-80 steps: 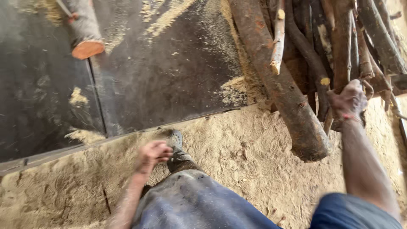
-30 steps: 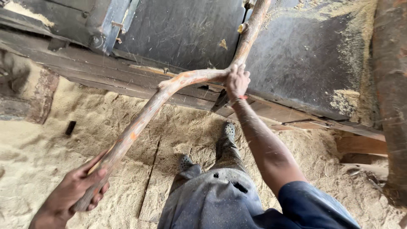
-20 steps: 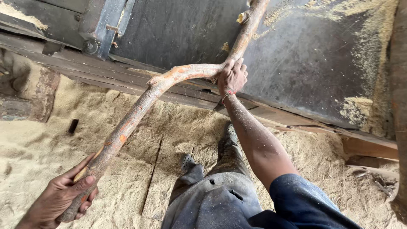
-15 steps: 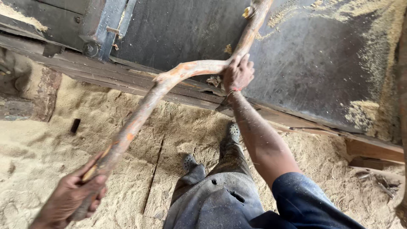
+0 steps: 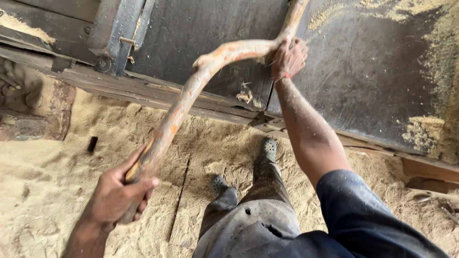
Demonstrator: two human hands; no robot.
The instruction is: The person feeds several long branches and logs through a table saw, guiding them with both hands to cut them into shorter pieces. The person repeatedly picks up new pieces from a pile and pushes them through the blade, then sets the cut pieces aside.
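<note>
A long crooked branch (image 5: 191, 95) with reddish-brown bark runs from lower left up to the top centre. My left hand (image 5: 117, 193) grips its near end low over the sawdust. My right hand (image 5: 288, 58) holds the branch at its bend, against the dark metal table (image 5: 363, 71). The far end of the branch leaves the frame at the top.
The metal table carries patches of sawdust (image 5: 423, 131) and a metal bracket (image 5: 117, 33) at the upper left. Sawdust covers the ground (image 5: 43, 172). My legs and dark shoes (image 5: 267, 148) stand just below the table edge. A small dark block (image 5: 92, 143) lies at left.
Earlier my right hand reached into a pile of branches at the right. Since then both hands hold one crooked branch, and it has shifted slightly up and right over the table.
</note>
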